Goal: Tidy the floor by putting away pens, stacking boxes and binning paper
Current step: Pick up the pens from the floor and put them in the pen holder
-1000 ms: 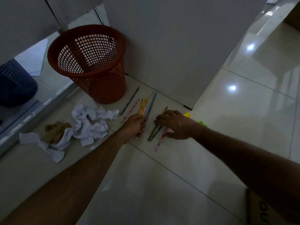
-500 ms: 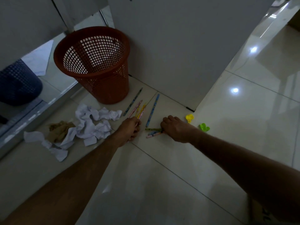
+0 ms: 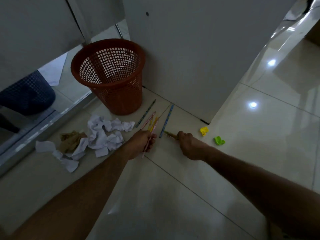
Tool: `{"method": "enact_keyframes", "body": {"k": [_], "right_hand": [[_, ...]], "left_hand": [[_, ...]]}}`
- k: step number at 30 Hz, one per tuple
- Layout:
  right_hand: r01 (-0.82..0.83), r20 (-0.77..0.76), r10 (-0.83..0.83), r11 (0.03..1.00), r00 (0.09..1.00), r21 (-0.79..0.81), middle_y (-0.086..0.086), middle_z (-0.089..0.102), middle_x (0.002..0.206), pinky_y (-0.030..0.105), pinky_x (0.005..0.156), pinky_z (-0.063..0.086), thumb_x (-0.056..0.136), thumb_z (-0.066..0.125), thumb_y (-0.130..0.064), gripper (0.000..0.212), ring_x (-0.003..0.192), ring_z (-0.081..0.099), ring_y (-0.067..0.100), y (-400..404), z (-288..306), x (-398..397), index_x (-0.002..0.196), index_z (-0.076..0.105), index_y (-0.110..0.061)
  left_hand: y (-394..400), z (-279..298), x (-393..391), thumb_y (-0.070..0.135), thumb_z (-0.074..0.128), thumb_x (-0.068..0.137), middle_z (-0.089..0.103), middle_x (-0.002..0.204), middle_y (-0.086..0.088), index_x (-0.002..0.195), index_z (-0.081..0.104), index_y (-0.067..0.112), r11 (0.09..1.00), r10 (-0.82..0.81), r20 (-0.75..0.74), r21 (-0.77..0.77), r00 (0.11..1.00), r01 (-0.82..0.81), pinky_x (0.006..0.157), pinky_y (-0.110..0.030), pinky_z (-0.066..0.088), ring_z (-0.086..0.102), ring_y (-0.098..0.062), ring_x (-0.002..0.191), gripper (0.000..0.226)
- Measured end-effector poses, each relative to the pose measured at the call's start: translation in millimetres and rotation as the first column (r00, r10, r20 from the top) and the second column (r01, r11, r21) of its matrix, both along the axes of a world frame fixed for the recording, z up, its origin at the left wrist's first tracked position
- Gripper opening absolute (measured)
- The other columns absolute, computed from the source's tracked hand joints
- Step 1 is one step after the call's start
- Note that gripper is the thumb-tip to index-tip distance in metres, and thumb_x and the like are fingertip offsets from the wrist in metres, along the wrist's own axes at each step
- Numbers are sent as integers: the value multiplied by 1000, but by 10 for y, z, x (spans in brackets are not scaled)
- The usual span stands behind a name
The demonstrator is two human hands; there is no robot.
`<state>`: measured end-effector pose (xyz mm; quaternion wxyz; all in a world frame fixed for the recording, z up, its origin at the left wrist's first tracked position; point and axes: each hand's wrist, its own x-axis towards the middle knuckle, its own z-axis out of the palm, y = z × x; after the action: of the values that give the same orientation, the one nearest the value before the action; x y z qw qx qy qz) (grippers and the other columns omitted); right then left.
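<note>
My left hand (image 3: 141,143) is closed around a bunch of pink and yellow pens (image 3: 153,124) that stick out forward and back from the fist. To its right, my right hand (image 3: 189,144) grips a few pens (image 3: 169,134) whose tips point left. Two pens lie loose on the floor tiles: a blue one (image 3: 166,120) between my hands and a dark teal one (image 3: 146,113) nearer the bin. The orange mesh bin (image 3: 110,75) stands upright against the wall. A heap of crumpled white paper (image 3: 103,134) and a brown wad (image 3: 71,140) lie left of my left hand.
A yellow clip (image 3: 204,131) and a green clip (image 3: 219,140) lie on the floor right of my right hand. A grey wall panel (image 3: 190,49) rises behind the pens. A dark blue basket (image 3: 26,94) sits beyond a metal door track (image 3: 43,125) at the left.
My right hand has gathered the pens under it off the floor into a fist and turned them to point left. My left hand has drawn back slightly, still holding its bunch.
</note>
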<state>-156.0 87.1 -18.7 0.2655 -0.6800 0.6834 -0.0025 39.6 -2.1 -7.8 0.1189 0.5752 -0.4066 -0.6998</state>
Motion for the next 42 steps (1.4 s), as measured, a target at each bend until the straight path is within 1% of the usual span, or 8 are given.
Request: {"method": "enact_keyframes", "body": {"k": [4, 7, 12, 16, 24, 30, 35, 42], "right_hand": [[263, 328, -262, 964, 907, 45, 12, 53, 82, 35, 62, 40, 101, 39, -14, 7, 77, 57, 32, -116, 136, 51, 100, 36, -8], [454, 566, -479, 869, 671, 197, 9, 51, 81, 34, 58, 44, 102, 38, -24, 15, 66, 53, 25, -244, 280, 130, 93, 39, -12], [451, 758, -503, 838, 416, 308, -2, 41, 70, 25, 49, 33, 101, 45, -29, 15, 51, 36, 9, -422, 707, 167, 94, 53, -17], [447, 779, -516, 826, 357, 342, 1, 42, 74, 26, 53, 39, 103, 43, -26, 17, 56, 41, 12, -421, 1354, 188, 91, 52, -18], [418, 783, -535, 820, 317, 391, 5, 48, 75, 27, 55, 38, 102, 42, -14, 19, 57, 44, 14, -289, 3230, 420, 97, 60, -9], [435, 783, -559, 798, 273, 417, -6, 37, 58, 25, 48, 23, 98, 43, -13, 16, 47, 30, 9, -301, 4732, 552, 103, 57, -11], [471, 820, -507, 810, 265, 349, -9, 36, 55, 25, 48, 23, 101, 46, -21, 25, 49, 30, 9, -448, 6003, 581, 76, 47, -19], [628, 855, -413, 766, 313, 140, 1, 42, 66, 34, 61, 39, 105, 36, -19, 23, 58, 42, 15, -672, 7345, 373, 83, 42, -13]], "left_hand": [[-8, 85, -42, 7, 32, 98, 47, 62, -2, 89, 55, 8, 999, -23, -59, 34, 998, 25, 44, -21, 28, 37, -14, 48, 25], [-49, 207, -117, 10, 29, 93, 35, 50, 5, 78, 45, 16, 996, -9, -140, 91, 990, 22, 41, -19, 16, 23, -8, 38, 22], [-130, 586, -185, 32, 36, 97, 28, 47, 7, 71, 41, 21, 999, -28, -191, 26, 981, 33, 39, -15, 12, 17, -8, 36, 29], [-44, 1228, -179, 42, 32, 104, 29, 53, 5, 95, 51, 17, 995, -14, -213, -101, 977, -8, 40, -15, 16, 19, -7, 38, 33], [135, 3063, -32, 18, 37, 105, 54, 71, -4, 95, 57, 9, 997, -2, -207, -81, 978, -15, 53, -24, 43, 48, -14, 56, 25], [120, 4490, 6, 19, 35, 105, 38, 58, 5, 98, 56, 17, 998, 15, -253, -52, 967, -29, 41, -21, 26, 29, -7, 44, 23], [-44, 5688, -47, 29, 43, 103, 36, 56, 7, 87, 54, 22, 991, -30, -302, -134, 953, -11, 41, -22, 25, 30, -8, 46, 21], [-369, 7003, -388, 29, 37, 105, 54, 67, 1, 89, 54, 16, 956, -37, -270, -289, 962, -44, 64, -29, 42, 53, -16, 66, 27]]}}
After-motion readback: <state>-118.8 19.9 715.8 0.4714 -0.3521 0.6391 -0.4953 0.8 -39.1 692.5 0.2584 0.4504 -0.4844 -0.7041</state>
